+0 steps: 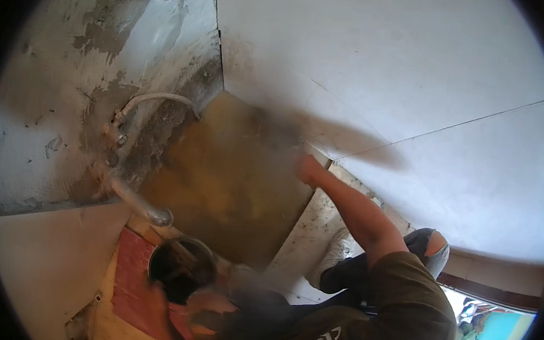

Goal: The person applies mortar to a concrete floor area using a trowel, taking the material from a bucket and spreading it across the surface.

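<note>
My right arm reaches out over a wet-looking, yellow-brown floor patch (233, 186) in the corner. At the patch's right edge, my right hand (310, 170) is closed like a fist. A grey smear hides whatever the fingers may hold. Lower left, my left hand (158, 306) is beside the near rim of a dark round bucket (181, 283) and seems to touch it. Its fingers are too blurred to make out. Inside the bucket leans a brownish stick-like piece (183, 252), and the rest of the inside is dark.
A grey pipe (139, 202) juts from the patchy left wall above the bucket. Higher up, a braided hose (158, 96) runs from a valve (115, 132). Pale panels (384, 65) line the right wall. A red sheet (130, 273) lies under the bucket. A light ledge (305, 231) borders the patch.
</note>
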